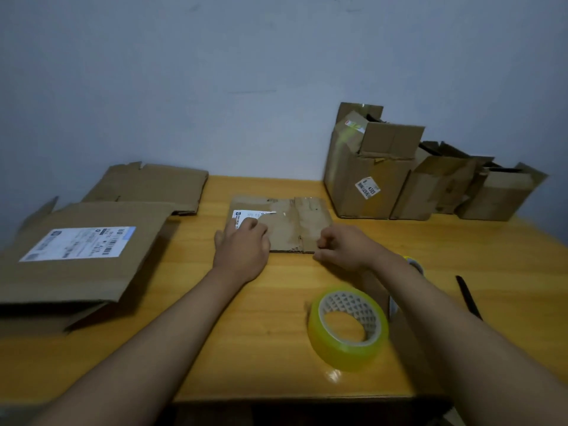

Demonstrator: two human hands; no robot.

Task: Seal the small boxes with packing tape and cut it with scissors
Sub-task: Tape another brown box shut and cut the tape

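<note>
Small flattened box (284, 224) at table (215, 333) centre, label uppermost. Left hand (242, 245) laid on its near left corner over the label, fingers only loosely bent, apparently to pin it in place; right hand (341, 245) curled at near right edge, seemingly pinching the cardboard, grip not fully visible. Tape roll (349, 329) parked near the right forearm, within easy reach. Dark scissors (468, 298), probably, at far right, untouched.

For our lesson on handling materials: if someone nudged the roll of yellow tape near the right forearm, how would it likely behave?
The tape roll rests tilted rather than flat on the table, so a nudge would probably tip it flat or set it rolling. Its round shape favours rolling. The hollow core suggests that it is fairly light and easy to lift.
</note>
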